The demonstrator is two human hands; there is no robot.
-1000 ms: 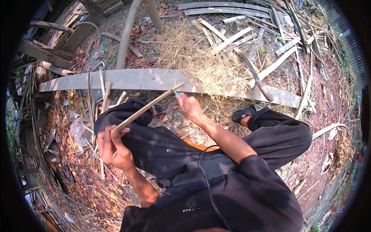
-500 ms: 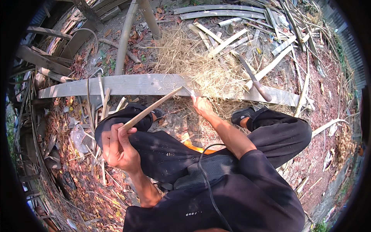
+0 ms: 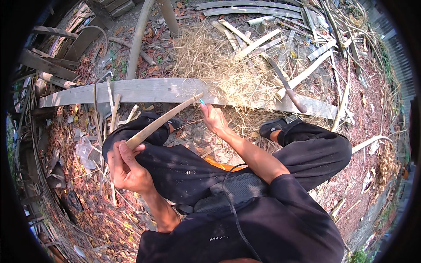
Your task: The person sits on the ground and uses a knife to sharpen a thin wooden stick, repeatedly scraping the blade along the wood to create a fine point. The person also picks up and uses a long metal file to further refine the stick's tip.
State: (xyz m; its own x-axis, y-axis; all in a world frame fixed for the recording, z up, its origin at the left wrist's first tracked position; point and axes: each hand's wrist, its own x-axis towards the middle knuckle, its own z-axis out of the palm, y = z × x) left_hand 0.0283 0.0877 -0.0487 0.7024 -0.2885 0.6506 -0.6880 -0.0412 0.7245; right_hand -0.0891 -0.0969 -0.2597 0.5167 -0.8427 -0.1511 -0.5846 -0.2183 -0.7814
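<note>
My left hand (image 3: 125, 168) grips the near end of a long bamboo strip (image 3: 169, 117) that slants up and to the right, its far tip reaching the grey plank (image 3: 144, 90). My right hand (image 3: 213, 117) is stretched forward over the ground just before the plank, fingers apart, near the strip's tip and the dry straw-like shavings (image 3: 219, 70); it holds nothing that I can see. I sit with black-trousered legs spread, a dark shoe (image 3: 272, 128) on the right. A long knife (image 3: 287, 87) with a wooden handle lies across the plank to the right.
Split bamboo slats (image 3: 258, 41) lie scattered beyond the shavings. A thick bamboo pole (image 3: 138, 39) runs up at the back left. Thin strips (image 3: 107, 109) stand bundled at my left knee. Old boards (image 3: 48, 65) pile at the far left; dry leaves cover the ground.
My right hand has moved forward and up toward the plank and the strip's tip. My left hand with the strip has shifted slightly toward me.
</note>
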